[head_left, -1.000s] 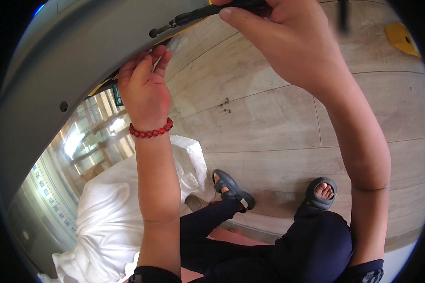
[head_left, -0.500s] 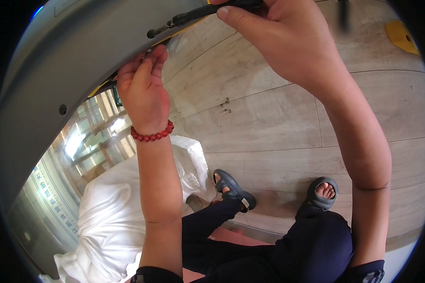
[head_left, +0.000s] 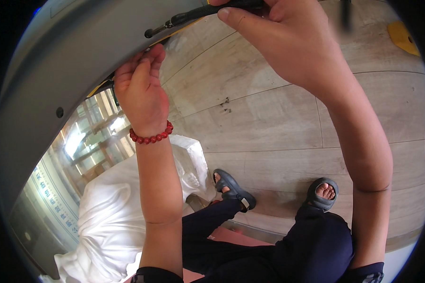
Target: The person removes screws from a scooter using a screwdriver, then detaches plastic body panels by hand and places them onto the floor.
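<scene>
A black rod (head_left: 184, 18) with a metal-necked end fitting is in my right hand (head_left: 288, 42) at the top centre, thumb along it, its tip pointing left along the grey panel (head_left: 52, 70). Below that tip my left hand (head_left: 141, 94), a red bead bracelet (head_left: 151, 139) on its wrist, has its fingers curled at the panel's lower edge beside a yellow strip (head_left: 99, 89); what they grip there is hidden. A dark hole (head_left: 60, 112) shows in the panel.
A white draped sculpture (head_left: 104, 203) stands at the lower left beside a reflective surface (head_left: 80, 132). My sandalled feet (head_left: 323, 192) are on the wood-look floor (head_left: 255, 122). A yellow object (head_left: 401, 37) lies at the far right; a pink surface (head_left: 229, 236) shows below my legs.
The rod in my right hand has shifted slightly left. My left hand's fingers have crept a little left and up along the panel edge.
</scene>
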Motion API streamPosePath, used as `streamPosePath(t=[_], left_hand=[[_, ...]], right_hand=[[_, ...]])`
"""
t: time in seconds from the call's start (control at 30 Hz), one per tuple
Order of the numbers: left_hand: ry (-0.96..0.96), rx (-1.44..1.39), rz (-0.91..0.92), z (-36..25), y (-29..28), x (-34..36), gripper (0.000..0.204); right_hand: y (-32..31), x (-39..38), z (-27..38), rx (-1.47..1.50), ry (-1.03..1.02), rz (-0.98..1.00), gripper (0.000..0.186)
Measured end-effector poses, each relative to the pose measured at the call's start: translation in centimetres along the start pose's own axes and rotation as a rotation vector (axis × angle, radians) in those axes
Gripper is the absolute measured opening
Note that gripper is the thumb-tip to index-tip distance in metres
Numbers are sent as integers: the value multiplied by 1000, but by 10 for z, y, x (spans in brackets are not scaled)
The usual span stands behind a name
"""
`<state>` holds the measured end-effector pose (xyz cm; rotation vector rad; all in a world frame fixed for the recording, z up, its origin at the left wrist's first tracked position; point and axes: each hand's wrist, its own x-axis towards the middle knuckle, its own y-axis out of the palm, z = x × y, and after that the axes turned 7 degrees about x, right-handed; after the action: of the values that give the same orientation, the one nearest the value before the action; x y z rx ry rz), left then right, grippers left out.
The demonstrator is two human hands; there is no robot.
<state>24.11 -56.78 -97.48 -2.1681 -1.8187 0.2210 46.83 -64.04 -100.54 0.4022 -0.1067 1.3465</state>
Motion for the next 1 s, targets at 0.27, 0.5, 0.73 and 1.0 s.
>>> streamPosePath(t=[0.27,0.5,0.73,1.0], left_hand=[[14,55,-5,-5,-4,1,26],[16,34,-25,-4,5,0,25],[11,45,-29,-4,-1,1,26],[7,28,-9,-9,-2,3,24]], right_hand=[[1,18,-22,-135,-373,79,8],[-24,23,18,-10,-199,177,12],[10,28,-7,141,-246,-163,18],[0,20,4,-386,-160,34,12]])
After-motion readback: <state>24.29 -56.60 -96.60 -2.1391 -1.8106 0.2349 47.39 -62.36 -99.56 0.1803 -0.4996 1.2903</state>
